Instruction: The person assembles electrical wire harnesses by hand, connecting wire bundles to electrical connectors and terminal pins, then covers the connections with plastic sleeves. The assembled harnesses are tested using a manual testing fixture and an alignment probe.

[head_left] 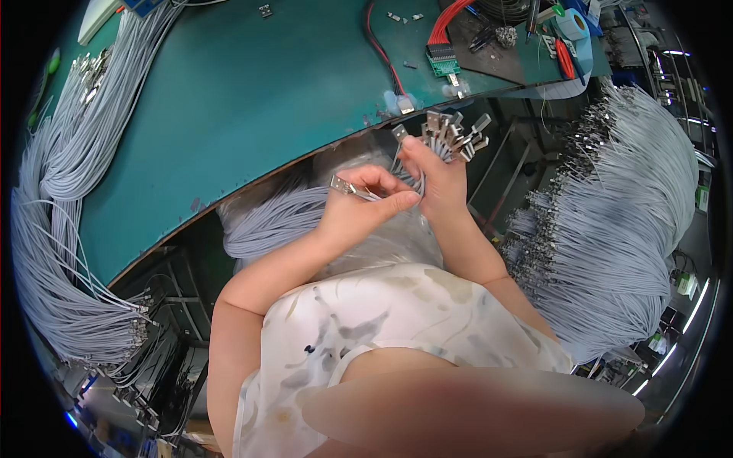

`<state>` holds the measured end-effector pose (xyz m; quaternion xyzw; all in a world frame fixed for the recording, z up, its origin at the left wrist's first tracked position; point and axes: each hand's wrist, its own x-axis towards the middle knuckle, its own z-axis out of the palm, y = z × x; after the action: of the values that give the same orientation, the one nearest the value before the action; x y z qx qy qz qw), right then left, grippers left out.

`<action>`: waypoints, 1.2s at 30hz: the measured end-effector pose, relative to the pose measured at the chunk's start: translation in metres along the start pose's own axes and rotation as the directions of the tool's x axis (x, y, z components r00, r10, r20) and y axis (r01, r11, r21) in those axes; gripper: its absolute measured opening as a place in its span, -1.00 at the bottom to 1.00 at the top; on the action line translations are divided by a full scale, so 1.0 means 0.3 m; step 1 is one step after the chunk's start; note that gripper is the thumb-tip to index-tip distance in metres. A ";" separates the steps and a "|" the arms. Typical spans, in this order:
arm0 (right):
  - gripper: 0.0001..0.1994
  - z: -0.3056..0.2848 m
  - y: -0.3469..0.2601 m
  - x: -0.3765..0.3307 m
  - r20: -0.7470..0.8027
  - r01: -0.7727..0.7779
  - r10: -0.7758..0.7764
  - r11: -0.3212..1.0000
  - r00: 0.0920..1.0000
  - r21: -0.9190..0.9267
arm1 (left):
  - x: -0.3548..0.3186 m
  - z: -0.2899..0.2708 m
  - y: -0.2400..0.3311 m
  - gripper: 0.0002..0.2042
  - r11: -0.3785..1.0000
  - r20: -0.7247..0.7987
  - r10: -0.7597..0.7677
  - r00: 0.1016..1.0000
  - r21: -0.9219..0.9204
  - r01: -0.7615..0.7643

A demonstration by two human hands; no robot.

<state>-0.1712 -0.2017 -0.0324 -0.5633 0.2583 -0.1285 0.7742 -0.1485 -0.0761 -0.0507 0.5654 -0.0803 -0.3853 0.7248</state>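
My right hand is closed round a bunch of grey USB cables, whose metal plugs fan out above its thumb and fingers. A single plug stands a little apart at the bunch's left side. My left hand is closed on one grey USB cable, and its flat metal plug points up and left beyond the fingers. Both hands meet just in front of the table edge, with the left fingertips close to the right palm. A coil of grey cables lies in clear plastic below the table edge, partly behind my left forearm.
On the green table, a connector with red and black wires sits at the edge. A green circuit board is beside it. Large grey cable bundles hang at left and right. Red-handled pliers lie far right.
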 end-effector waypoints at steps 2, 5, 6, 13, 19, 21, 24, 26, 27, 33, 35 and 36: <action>-0.90 0.001 -0.003 0.012 -0.048 -0.008 0.009 1.000 0.999 0.020 | -0.003 -0.009 0.006 -0.82 0.987 0.014 0.153 0.988 0.050 -0.153; -0.91 0.004 -0.003 0.031 -0.072 0.007 -0.002 0.997 0.997 0.071 | -0.010 -0.019 0.013 -0.85 0.992 0.029 0.074 0.997 -0.101 -0.071; -0.91 0.012 -0.004 0.027 -0.086 0.018 -0.011 0.997 0.996 0.077 | -0.011 -0.017 0.019 -0.85 0.992 0.028 0.078 0.997 -0.101 -0.075; -0.91 0.029 0.003 0.037 -0.118 0.006 0.010 0.991 0.993 0.136 | 0.013 0.011 0.000 -0.86 0.886 -0.114 0.099 0.988 -0.443 -0.140; -0.89 0.023 -0.008 0.040 0.136 -0.057 0.038 0.989 0.990 0.136 | 0.054 0.025 -0.002 -0.71 0.896 -0.189 0.166 0.968 -0.381 -0.228; -0.81 0.011 -0.002 0.042 0.200 -0.054 0.040 0.997 0.979 0.063 | 0.057 0.022 -0.006 -0.65 0.901 -0.209 0.153 0.966 -0.373 -0.223; -0.81 -0.002 0.011 0.005 0.075 -0.004 0.001 0.999 0.997 0.042 | 0.053 0.010 -0.024 -0.60 0.920 -0.173 0.176 0.969 -0.323 -0.224; -0.82 -0.012 0.021 -0.016 0.084 0.025 -0.032 0.997 0.996 0.074 | 0.042 0.017 -0.024 -0.58 0.933 -0.186 0.153 0.971 -0.297 -0.204; -0.82 -0.005 0.014 -0.020 0.098 0.023 -0.031 0.996 0.995 0.084 | 0.042 0.021 -0.023 -0.58 0.934 -0.185 0.149 0.971 -0.297 -0.200; -0.81 0.013 -0.006 0.005 0.098 0.025 -0.030 0.998 0.995 0.056 | 0.056 0.016 -0.038 -0.62 0.959 -0.132 0.223 0.966 -0.145 -0.242; -0.81 0.019 -0.012 0.009 0.087 0.009 -0.015 0.998 0.996 0.068 | 0.050 0.017 -0.027 -0.63 0.948 -0.093 0.280 0.956 -0.134 -0.290; -0.82 0.024 -0.017 0.008 0.060 0.000 -0.003 0.998 0.998 0.058 | 0.048 0.016 -0.032 -0.63 0.947 -0.095 0.280 0.955 -0.134 -0.291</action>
<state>-0.1650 -0.1988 -0.0265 -0.5444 0.2308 -0.1196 0.7975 -0.1456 -0.0896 -0.0622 0.5072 -0.1059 -0.2597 0.8149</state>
